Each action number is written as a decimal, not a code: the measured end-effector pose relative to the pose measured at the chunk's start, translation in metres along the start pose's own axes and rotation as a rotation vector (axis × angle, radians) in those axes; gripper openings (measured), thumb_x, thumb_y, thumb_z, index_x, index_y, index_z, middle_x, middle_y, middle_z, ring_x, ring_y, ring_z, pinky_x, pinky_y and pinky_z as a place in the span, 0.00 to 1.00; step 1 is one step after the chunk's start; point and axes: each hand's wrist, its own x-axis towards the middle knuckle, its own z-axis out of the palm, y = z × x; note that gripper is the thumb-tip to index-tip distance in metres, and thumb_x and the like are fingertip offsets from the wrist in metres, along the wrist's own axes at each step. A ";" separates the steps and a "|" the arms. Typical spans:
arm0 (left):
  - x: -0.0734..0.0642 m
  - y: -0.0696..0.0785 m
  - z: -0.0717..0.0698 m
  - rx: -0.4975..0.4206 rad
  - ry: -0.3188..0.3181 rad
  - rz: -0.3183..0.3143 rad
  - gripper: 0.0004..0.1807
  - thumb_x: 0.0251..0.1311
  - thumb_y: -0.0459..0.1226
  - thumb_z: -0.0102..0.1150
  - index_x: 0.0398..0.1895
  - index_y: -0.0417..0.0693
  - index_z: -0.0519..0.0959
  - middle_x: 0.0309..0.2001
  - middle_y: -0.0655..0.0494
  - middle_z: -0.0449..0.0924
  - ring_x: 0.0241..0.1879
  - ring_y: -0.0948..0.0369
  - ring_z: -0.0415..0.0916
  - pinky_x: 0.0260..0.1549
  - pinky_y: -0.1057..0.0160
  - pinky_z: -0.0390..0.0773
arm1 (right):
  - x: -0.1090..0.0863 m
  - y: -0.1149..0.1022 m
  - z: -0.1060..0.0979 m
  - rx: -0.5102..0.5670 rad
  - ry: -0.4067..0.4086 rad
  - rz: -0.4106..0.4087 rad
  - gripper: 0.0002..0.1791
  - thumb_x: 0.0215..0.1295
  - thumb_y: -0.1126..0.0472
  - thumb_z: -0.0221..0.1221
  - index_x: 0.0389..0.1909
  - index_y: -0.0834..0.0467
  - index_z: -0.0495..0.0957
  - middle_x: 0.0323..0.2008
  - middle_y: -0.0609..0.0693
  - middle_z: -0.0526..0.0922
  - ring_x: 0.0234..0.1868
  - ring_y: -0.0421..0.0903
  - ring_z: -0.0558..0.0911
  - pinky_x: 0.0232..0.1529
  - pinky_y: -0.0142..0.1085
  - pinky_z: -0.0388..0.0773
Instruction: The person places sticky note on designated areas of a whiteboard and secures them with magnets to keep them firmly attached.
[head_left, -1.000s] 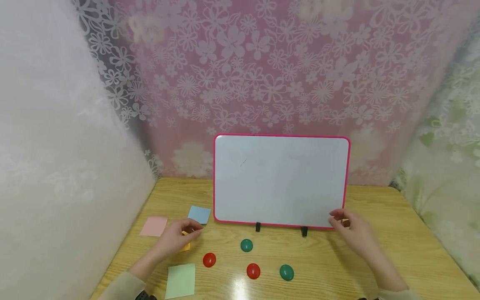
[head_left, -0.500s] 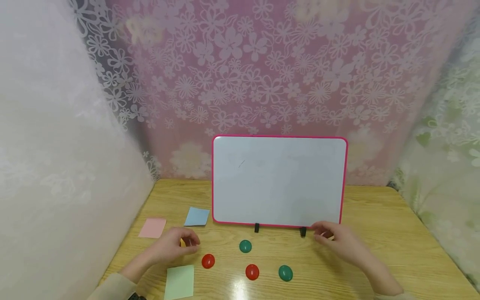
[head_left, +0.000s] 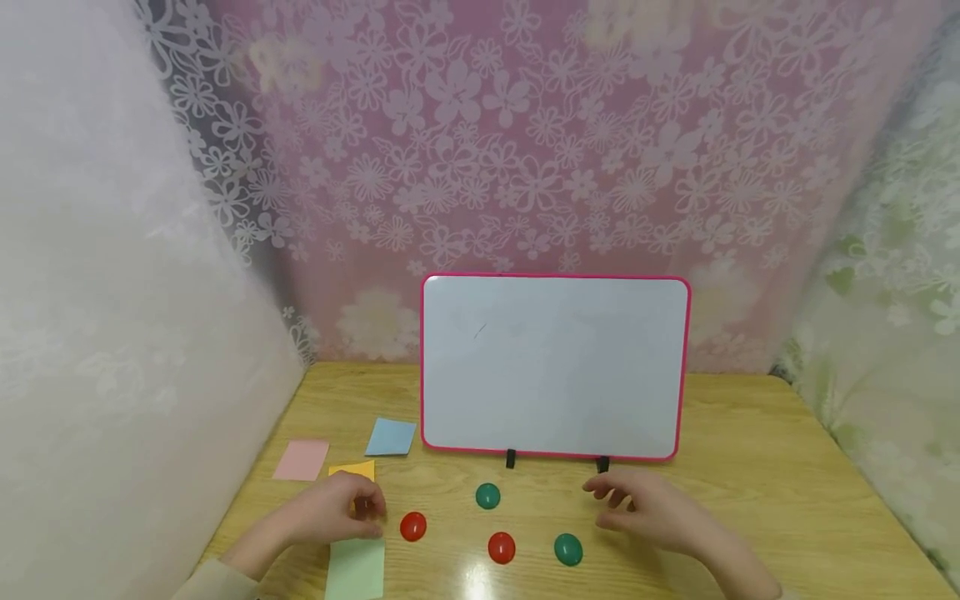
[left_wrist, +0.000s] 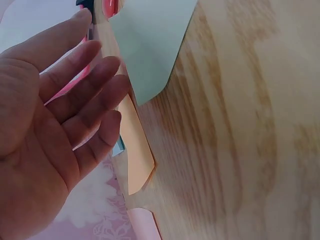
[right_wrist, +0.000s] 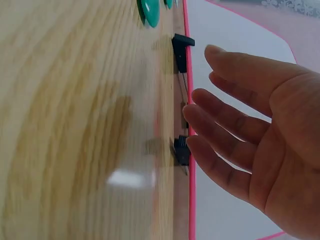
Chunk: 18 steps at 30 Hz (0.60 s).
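My left hand (head_left: 327, 510), fingers loosely bent and holding nothing, hovers over the orange sticky note (head_left: 352, 470) and the top of the green sticky note (head_left: 356, 570). In the left wrist view its palm shows bare beside the orange note (left_wrist: 137, 150). To the right lie two red round magnets, one near that hand (head_left: 413, 527) and one further right (head_left: 502, 548). Two green magnets lie at the middle (head_left: 488, 496) and right (head_left: 568, 550). My right hand (head_left: 660, 510), also bare with relaxed fingers, is above the table, in front of the whiteboard's (head_left: 555, 367) right foot (head_left: 603, 464).
The pink-framed whiteboard stands upright on black feet, the left one (head_left: 511, 458) fully visible. A blue note (head_left: 392, 437) and a pink note (head_left: 302, 460) lie at the back left of the wooden table (head_left: 757, 467). A flowered curtain (head_left: 480, 150) hangs behind.
My right hand has moved left and nearer, away from the whiteboard's lower right corner. My left hand has come a little nearer and left, uncovering the orange note's back edge. The view shifts slightly.
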 end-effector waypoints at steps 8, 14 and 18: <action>-0.006 0.000 0.000 -0.025 -0.063 -0.037 0.11 0.56 0.41 0.82 0.37 0.55 0.86 0.30 0.67 0.80 0.30 0.68 0.74 0.32 0.67 0.77 | 0.005 -0.017 0.013 -0.062 -0.054 -0.047 0.24 0.64 0.55 0.77 0.60 0.52 0.85 0.53 0.44 0.88 0.47 0.42 0.84 0.47 0.41 0.85; -0.010 0.000 0.001 -0.017 -0.070 -0.039 0.13 0.52 0.38 0.85 0.36 0.55 0.86 0.29 0.65 0.80 0.30 0.69 0.75 0.32 0.67 0.78 | 0.008 -0.023 0.020 -0.076 -0.095 -0.058 0.26 0.59 0.53 0.80 0.58 0.51 0.86 0.52 0.41 0.86 0.46 0.38 0.83 0.48 0.39 0.84; -0.013 0.000 0.000 -0.018 -0.074 -0.057 0.13 0.52 0.37 0.85 0.36 0.55 0.86 0.29 0.66 0.80 0.29 0.69 0.74 0.32 0.67 0.78 | 0.010 -0.024 0.025 -0.088 -0.104 -0.073 0.27 0.57 0.53 0.81 0.58 0.50 0.87 0.52 0.39 0.85 0.46 0.37 0.82 0.48 0.37 0.83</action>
